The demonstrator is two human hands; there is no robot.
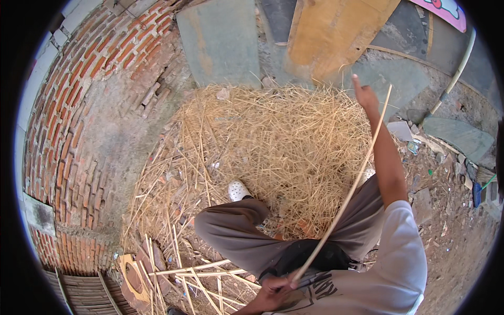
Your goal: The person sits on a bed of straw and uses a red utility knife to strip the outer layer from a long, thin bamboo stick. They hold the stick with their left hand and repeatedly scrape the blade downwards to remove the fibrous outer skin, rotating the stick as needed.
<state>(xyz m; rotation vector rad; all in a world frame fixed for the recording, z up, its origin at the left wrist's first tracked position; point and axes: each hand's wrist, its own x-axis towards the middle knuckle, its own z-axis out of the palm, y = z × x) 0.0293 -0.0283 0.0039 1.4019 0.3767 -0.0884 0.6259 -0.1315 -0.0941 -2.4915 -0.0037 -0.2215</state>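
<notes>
My left hand [275, 291], low in the view beside my shirt, is closed around the lower end of a long, thin bamboo strip [341, 212]. The strip slants up and to the right across my lap, and its far tip passes just right of my right hand [366, 96]. That arm is stretched far forward over the edge of a heap of pale straw-like shavings [283, 139]. One digit points outward and seems to hold nothing; the other fingers are mostly hidden. A thin curled strand [344, 73] shows just left of that fingertip.
Several loose bamboo strips [202, 275] lie crossed at the lower left, by a brown board with a cutout [133, 281]. A worn brick wall [76, 131] rises on the left. Grey slabs [220, 44] and a tan panel [336, 37] stand at the back, with rubble on the right.
</notes>
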